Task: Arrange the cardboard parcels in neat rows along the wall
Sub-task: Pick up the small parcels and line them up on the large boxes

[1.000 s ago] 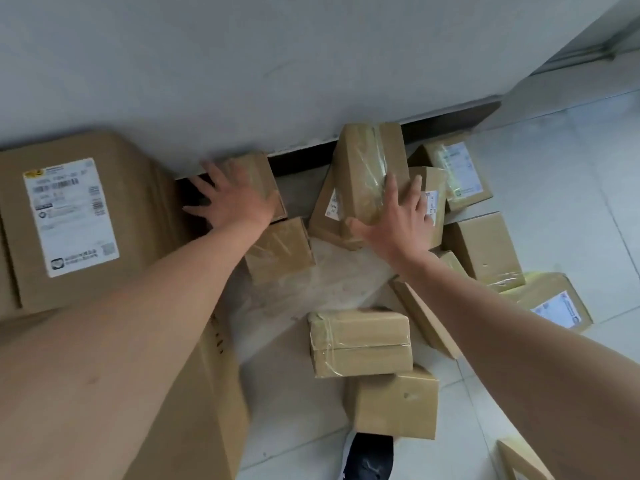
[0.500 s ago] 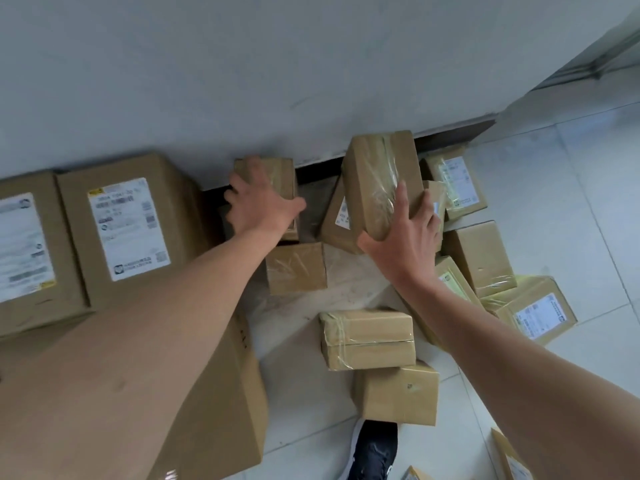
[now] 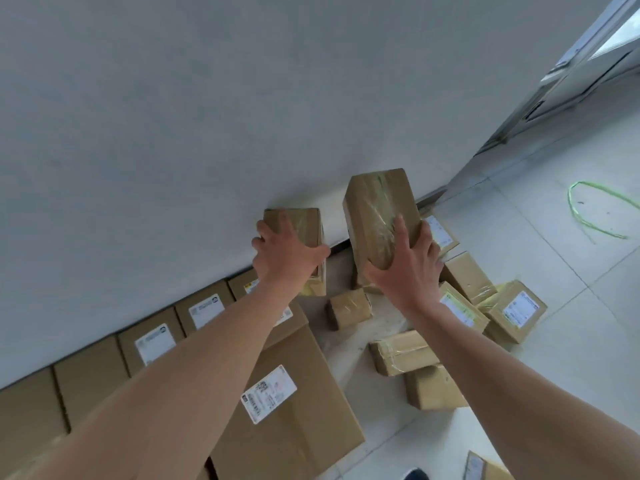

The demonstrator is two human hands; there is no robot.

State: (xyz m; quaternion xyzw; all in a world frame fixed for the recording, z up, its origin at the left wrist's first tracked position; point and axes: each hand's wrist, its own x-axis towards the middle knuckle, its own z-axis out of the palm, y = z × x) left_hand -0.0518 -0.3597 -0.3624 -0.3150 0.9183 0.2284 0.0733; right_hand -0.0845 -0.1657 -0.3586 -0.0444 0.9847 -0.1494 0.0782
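My left hand (image 3: 285,252) grips a small taped cardboard parcel (image 3: 301,225), held up in front of the grey wall (image 3: 207,116). My right hand (image 3: 407,268) grips a taller taped parcel (image 3: 379,206), lifted and tilted above the pile. A row of labelled parcels (image 3: 152,341) stands along the wall at the left. A large flat parcel (image 3: 287,403) lies in front of that row. Loose parcels lie on the floor below my hands: a small one (image 3: 348,308), two stacked ones (image 3: 403,353), and more at the right (image 3: 516,310).
White tiled floor (image 3: 571,358) stretches to the right. A green strap loop (image 3: 595,209) lies on it. A door frame (image 3: 571,81) stands at the far right. A dark shoe (image 3: 414,475) shows at the bottom edge, and another parcel's corner (image 3: 485,465) beside it.
Both hands closed on their parcels and lifted them off the floor. The view swung up and left, bringing the row along the wall and the green strap into sight.
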